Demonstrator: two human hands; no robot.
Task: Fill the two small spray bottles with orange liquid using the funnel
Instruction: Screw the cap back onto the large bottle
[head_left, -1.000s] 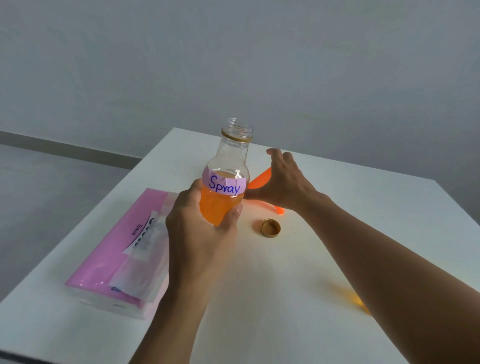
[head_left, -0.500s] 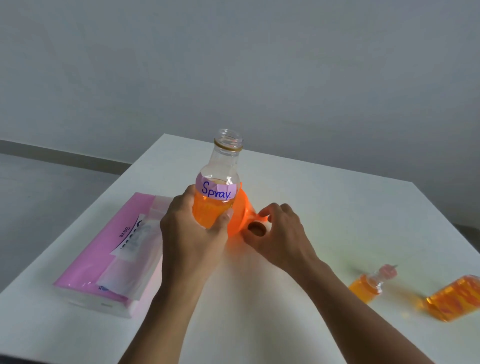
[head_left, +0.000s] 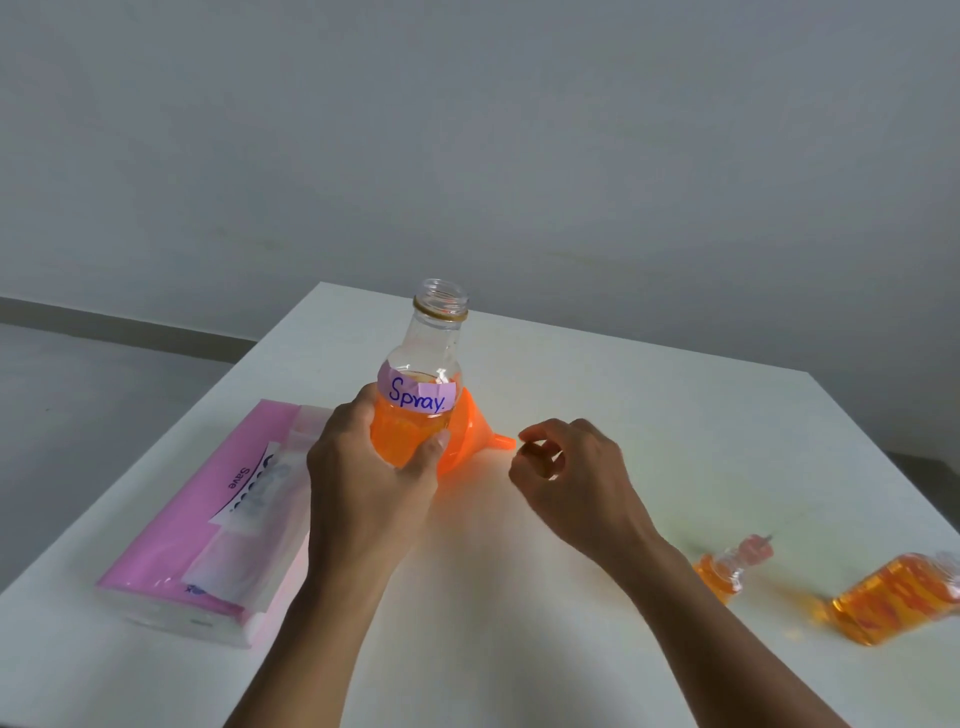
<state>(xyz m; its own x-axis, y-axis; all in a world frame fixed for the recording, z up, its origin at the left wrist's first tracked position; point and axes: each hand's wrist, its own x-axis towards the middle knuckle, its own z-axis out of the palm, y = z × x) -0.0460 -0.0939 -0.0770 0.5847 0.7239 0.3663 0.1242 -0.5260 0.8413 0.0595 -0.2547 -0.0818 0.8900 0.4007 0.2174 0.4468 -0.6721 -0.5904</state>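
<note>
My left hand (head_left: 371, 488) grips an uncapped clear bottle (head_left: 423, 395) labelled "Spray", about half full of orange liquid and held upright over the white table (head_left: 649, 415). Just behind it an orange funnel (head_left: 467, 436) lies on its side, spout pointing right. My right hand (head_left: 571, 478) hovers just right of the spout, fingers curled around what looks like the gold bottle cap (head_left: 540, 460), mostly hidden. Two small spray bottles holding orange liquid lie on their sides at the right: one (head_left: 724, 571) with a pinkish top, the other (head_left: 898, 605) near the frame edge.
A pink tissue pack (head_left: 208, 519) lies along the table's left edge. A grey wall stands behind the far edge, and the floor drops away on the left.
My right hand set the funnel down behind the bottle, closed on the cap and lifted slightly to the right. The cap no longer lies on the table. The view tilted down and the small bottles came into sight.
</note>
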